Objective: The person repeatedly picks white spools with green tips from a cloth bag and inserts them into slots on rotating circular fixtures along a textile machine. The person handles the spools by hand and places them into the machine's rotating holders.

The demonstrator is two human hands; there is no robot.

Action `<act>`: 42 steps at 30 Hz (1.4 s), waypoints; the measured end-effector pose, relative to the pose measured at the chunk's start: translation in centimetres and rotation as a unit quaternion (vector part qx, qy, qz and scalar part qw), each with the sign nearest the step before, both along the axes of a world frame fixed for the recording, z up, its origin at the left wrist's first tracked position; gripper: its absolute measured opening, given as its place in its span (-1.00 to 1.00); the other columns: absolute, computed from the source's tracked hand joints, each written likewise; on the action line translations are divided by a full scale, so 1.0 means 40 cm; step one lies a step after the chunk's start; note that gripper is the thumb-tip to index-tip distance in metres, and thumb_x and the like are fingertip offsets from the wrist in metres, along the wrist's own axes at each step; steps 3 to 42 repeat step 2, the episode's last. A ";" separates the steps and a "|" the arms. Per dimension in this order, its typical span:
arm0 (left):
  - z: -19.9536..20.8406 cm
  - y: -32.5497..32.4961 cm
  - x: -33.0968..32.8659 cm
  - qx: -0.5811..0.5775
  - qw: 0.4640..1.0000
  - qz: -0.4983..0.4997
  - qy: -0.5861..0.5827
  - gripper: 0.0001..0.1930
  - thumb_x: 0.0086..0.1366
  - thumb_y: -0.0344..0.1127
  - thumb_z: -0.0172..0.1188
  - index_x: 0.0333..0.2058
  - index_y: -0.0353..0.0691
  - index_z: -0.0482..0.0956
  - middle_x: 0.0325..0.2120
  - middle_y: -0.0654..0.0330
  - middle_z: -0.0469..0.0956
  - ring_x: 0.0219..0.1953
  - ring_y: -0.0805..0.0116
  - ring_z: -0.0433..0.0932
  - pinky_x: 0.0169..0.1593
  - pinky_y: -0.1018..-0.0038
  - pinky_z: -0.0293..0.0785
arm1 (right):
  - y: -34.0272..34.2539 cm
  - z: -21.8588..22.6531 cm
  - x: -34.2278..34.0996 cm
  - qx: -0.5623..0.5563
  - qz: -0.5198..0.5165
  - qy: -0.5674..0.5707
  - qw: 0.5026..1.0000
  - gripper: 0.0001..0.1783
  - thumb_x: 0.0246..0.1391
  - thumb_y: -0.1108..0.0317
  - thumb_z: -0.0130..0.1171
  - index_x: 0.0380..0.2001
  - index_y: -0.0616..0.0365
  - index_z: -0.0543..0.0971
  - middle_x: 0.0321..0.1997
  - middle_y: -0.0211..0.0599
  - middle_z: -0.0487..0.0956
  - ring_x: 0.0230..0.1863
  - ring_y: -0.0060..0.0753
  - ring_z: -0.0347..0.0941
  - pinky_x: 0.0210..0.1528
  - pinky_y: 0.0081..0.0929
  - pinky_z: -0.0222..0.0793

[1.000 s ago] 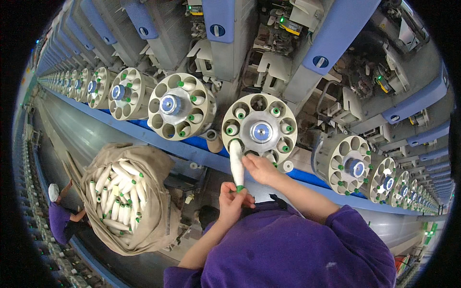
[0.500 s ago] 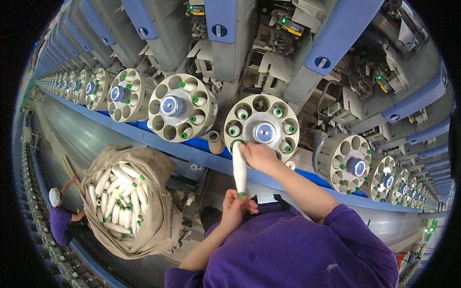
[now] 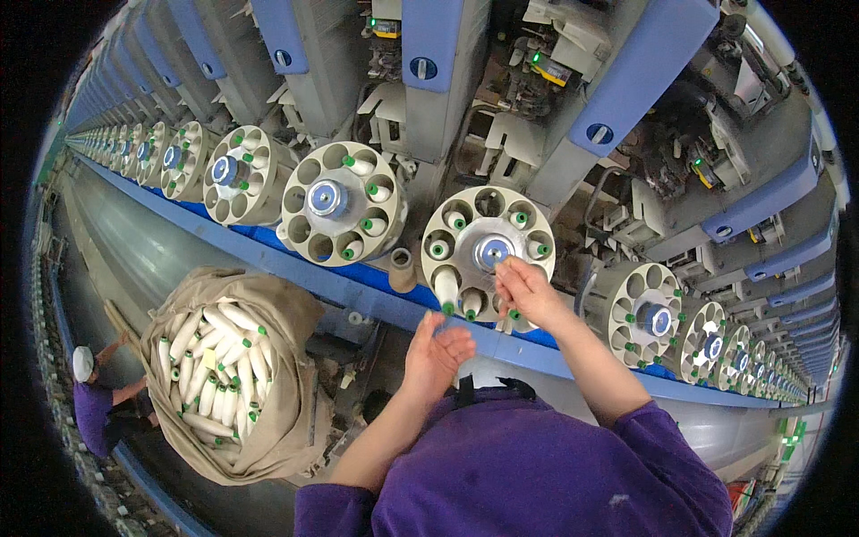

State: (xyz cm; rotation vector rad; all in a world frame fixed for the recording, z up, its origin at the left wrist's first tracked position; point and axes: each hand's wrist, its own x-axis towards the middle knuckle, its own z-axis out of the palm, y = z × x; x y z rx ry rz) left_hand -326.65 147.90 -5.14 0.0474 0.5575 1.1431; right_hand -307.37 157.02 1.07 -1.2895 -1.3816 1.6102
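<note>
A white yarn bobbin (image 3: 446,285) with a green tip sits in a lower-left pocket of the round bobbin magazine (image 3: 447,232), partly sticking out toward me. My left hand (image 3: 435,358) is just below its green tip, fingers apart and holding nothing that I can see. My right hand (image 3: 531,294) is in front of the magazine's blue-and-silver hub (image 3: 495,252). Its fingers are pressed together; whatever they pinch, perhaps a thread, is too small to see. Several other pockets hold green-tipped bobbins, and the top pocket looks dark inside.
At lower left stands a beige cloth sack (image 3: 295,385) filled with bobbins. More magazines (image 3: 343,204) line a blue rail (image 3: 268,257) on both sides. A tan tube (image 3: 403,271) stands beside the magazine. A co-worker in purple (image 3: 97,407) is at the far left.
The bobbin that both hands held has gone into the lower-left pocket. My left hand has let go and opened. My right hand has moved right, from the bobbin's top to the hub.
</note>
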 end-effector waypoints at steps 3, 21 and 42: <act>0.018 0.024 0.007 0.045 0.996 0.018 0.080 -0.64 0.36 0.01 0.00 -0.03 -0.06 0.28 -0.29 -0.02 0.60 -0.26 0.08 0.61 -0.10 0.19 0.50 | 0.010 0.050 0.022 0.150 -0.029 -0.121 0.981 -0.72 0.30 0.15 -0.05 -0.37 0.13 0.42 -0.58 -0.45 0.43 -0.59 -0.67 0.36 -0.54 -0.60 0.37; 0.018 0.024 0.007 0.045 0.996 0.018 0.080 -0.64 0.36 0.01 0.00 -0.03 -0.06 0.28 -0.29 -0.02 0.60 -0.26 0.08 0.61 -0.10 0.19 0.50 | 0.010 0.050 0.022 0.150 -0.029 -0.121 0.981 -0.72 0.30 0.15 -0.05 -0.37 0.13 0.42 -0.58 -0.45 0.43 -0.59 -0.67 0.36 -0.54 -0.60 0.37; 0.018 0.024 0.007 0.045 0.996 0.018 0.080 -0.64 0.36 0.01 0.00 -0.03 -0.06 0.28 -0.29 -0.02 0.60 -0.26 0.08 0.61 -0.10 0.19 0.50 | 0.010 0.050 0.022 0.150 -0.029 -0.121 0.981 -0.72 0.30 0.15 -0.05 -0.37 0.13 0.42 -0.58 -0.45 0.43 -0.59 -0.67 0.36 -0.54 -0.60 0.37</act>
